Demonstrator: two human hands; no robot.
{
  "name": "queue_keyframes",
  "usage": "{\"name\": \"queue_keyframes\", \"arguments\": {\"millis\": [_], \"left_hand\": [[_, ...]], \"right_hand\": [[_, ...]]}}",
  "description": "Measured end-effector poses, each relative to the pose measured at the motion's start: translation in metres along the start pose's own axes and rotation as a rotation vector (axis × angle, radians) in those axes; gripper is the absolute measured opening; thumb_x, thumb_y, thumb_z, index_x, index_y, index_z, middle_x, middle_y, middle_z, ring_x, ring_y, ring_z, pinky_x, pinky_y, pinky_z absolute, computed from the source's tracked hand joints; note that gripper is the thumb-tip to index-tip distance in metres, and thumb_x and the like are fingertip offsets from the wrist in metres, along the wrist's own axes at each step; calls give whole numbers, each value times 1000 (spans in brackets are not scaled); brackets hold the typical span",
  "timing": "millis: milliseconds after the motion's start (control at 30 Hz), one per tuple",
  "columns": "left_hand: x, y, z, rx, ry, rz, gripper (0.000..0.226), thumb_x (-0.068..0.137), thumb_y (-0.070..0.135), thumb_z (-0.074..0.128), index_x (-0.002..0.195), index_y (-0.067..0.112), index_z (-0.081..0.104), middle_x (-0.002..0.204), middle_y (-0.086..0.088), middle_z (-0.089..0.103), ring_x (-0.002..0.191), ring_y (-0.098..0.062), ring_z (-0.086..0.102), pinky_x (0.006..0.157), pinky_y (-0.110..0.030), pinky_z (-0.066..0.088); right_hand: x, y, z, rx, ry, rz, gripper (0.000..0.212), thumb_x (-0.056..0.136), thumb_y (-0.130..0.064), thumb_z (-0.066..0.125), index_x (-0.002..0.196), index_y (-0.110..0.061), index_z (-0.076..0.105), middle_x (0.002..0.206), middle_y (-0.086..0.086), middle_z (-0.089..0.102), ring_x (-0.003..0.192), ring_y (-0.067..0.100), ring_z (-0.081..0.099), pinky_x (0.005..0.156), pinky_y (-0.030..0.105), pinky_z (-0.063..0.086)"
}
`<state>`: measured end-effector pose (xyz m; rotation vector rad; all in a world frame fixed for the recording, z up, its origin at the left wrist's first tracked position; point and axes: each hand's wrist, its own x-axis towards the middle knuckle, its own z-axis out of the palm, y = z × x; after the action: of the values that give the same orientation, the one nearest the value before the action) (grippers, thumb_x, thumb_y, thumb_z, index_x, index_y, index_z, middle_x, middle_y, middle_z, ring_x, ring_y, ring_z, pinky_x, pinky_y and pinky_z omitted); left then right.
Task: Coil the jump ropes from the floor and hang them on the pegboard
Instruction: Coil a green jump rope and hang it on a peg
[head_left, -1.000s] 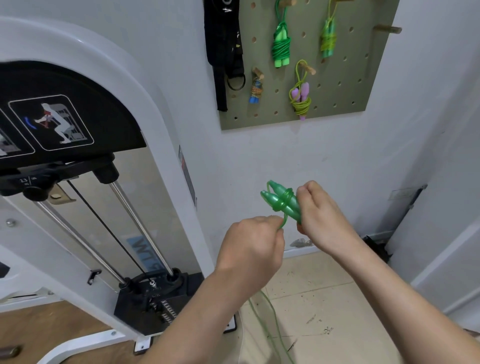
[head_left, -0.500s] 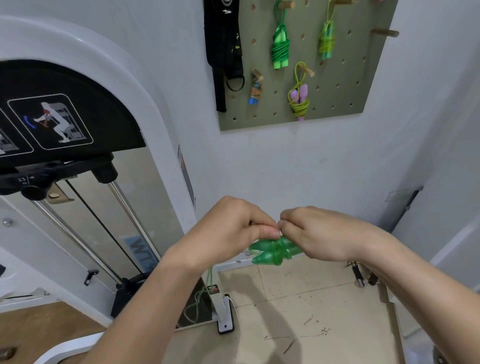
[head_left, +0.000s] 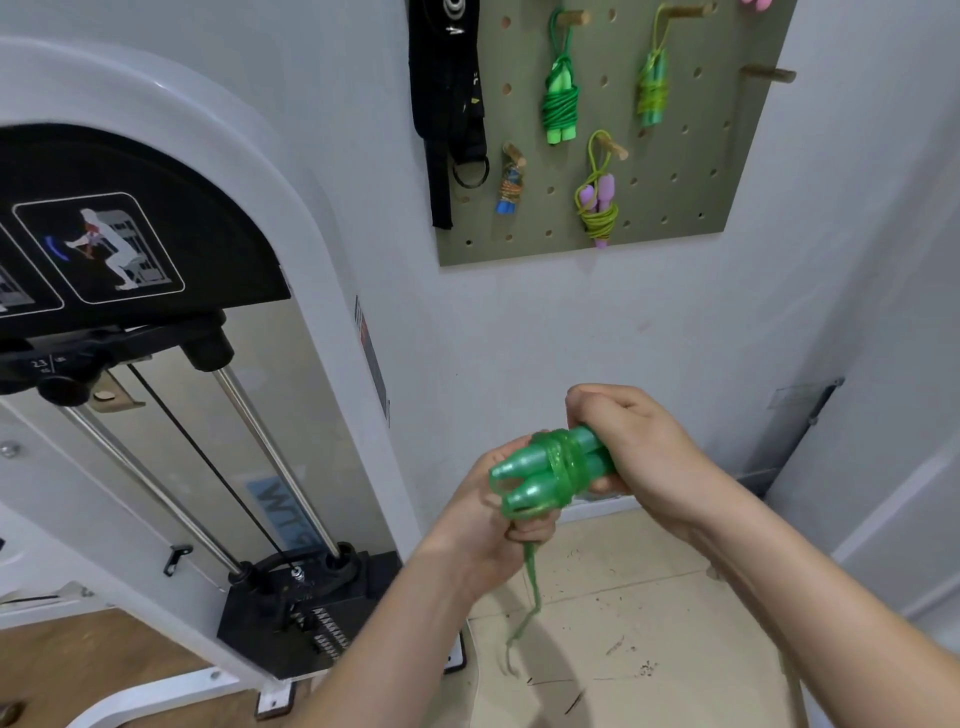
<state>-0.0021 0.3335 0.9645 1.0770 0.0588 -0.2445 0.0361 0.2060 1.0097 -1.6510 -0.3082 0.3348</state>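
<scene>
- White cable weight machine (head_left: 171, 395): left of and below the olive-green pegboard (head_left: 691, 171). No change.
- Pale tiled floor (head_left: 649, 587): well below the pegboard. A second ago a long run of green cord trailed down towards it. Now only a short end hangs that way.
- Black webbing strap (head_left: 447, 104): hangs at the pegboard's left edge.
- Right hand (head_left: 644, 452): below the pegboard, clamped round the butt ends of the two handles.
- Left hand (head_left: 493, 519): just beside the right and lower, fingers curled on the cord under the handle tips. Half a second ago both hands met above the handles. The left has since dropped beneath them, which reads as one more turn laid on.
- Translucent green jump rope (head_left: 540, 475): held between both hands below the pegboard, handles side by side. A thick band of turns sits round their middle, where a second ago there were only a turn or two.
- Bright green coiled rope (head_left: 560, 104) and purple-handled coiled rope (head_left: 597, 208): already hung on the pegboard.
- Loose cord tail (head_left: 531, 587): short and blurred, dangling from the left hand.
- Bare wooden peg (head_left: 769, 74): at the pegboard's right edge, free.

Judgement: the coiling looks nearly done. What is left is to secure the tail, leave a loop for hanging, and lift the rope to a free peg. The band may slacken if the left hand lets go early.
</scene>
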Motion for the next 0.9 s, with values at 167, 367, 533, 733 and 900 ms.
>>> {"name": "queue_keyframes", "arguments": {"millis": [167, 367, 533, 733, 900], "left_hand": [[4, -11, 9, 121, 195, 212, 43, 97, 2, 41, 64, 19, 60, 53, -1, 44, 38, -5, 30, 39, -16, 23], [0, -27, 3, 680, 323, 348, 28, 97, 21, 46, 72, 19, 58, 57, 3, 58, 46, -8, 38, 51, -24, 32], [-11, -27, 0, 1271, 300, 508, 20, 90, 30, 52, 94, 16, 67, 62, -3, 62, 56, -18, 56, 59, -31, 47], [-11, -6, -4, 1912, 245, 734, 32, 65, 21, 77, 52, 20, 48, 44, 5, 44, 36, -16, 41, 40, -19, 27], [-3, 18, -14, 1916, 184, 837, 30, 76, 37, 72, 55, 18, 61, 50, 5, 51, 44, -18, 49, 39, -21, 39]], "right_hand": [[6, 19, 11, 315, 237, 172, 21, 93, -14, 38, 73, -15, 42, 48, 2, 31, 34, 11, 24, 43, 19, 12], [16, 40, 15, 180, 482, 102, 25, 91, -9, 34, 67, -14, 37, 62, 9, 36, 47, 18, 36, 38, 19, 28], [21, 48, 9, -268, 623, -112, 33, 92, -20, 36, 59, -18, 32, 52, -4, 38, 54, 22, 40, 57, 43, 42], [16, 55, 4, -850, 529, -236, 29, 98, -29, 27, 71, -17, 29, 53, 3, 40, 56, 35, 37, 55, 40, 30], [15, 46, -2, -1123, 282, -266, 27, 98, -33, 25, 78, -18, 32, 54, -2, 39, 59, 34, 40, 54, 37, 30]]}}
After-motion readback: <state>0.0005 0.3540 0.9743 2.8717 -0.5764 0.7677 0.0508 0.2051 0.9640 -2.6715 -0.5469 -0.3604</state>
